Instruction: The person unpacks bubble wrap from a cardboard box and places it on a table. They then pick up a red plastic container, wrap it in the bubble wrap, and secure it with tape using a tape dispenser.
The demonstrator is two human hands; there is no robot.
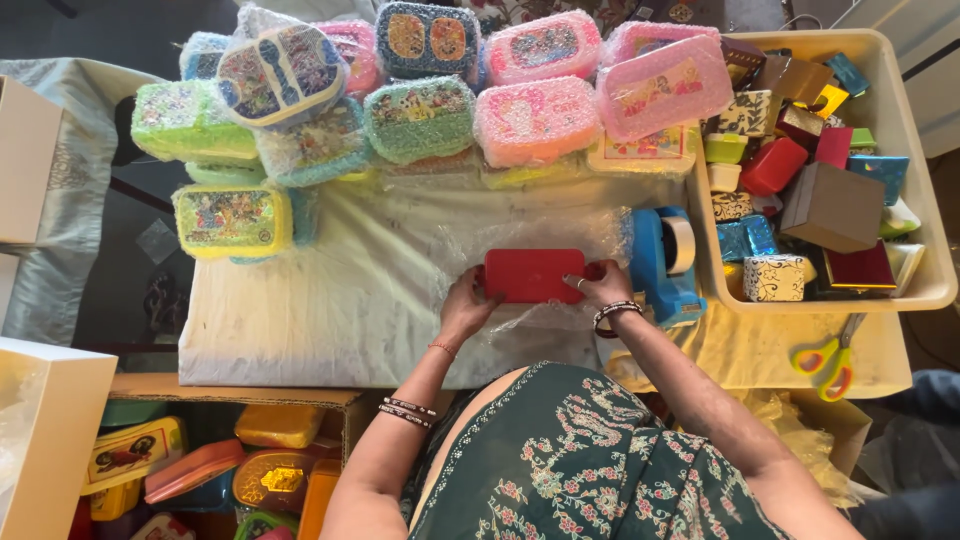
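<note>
A red rectangular box lies on a sheet of clear plastic wrap spread over the white-covered table. My left hand grips the box's left end. My right hand holds its right end, fingers on top. Both wrists wear bangles. A blue tape dispenser stands just right of my right hand.
Several bubble-wrapped lunch boxes in green, pink, blue and yellow are stacked along the far edge. A cream tub at the right holds several small boxes. Scissors lie below it. A carton of unwrapped boxes sits at lower left.
</note>
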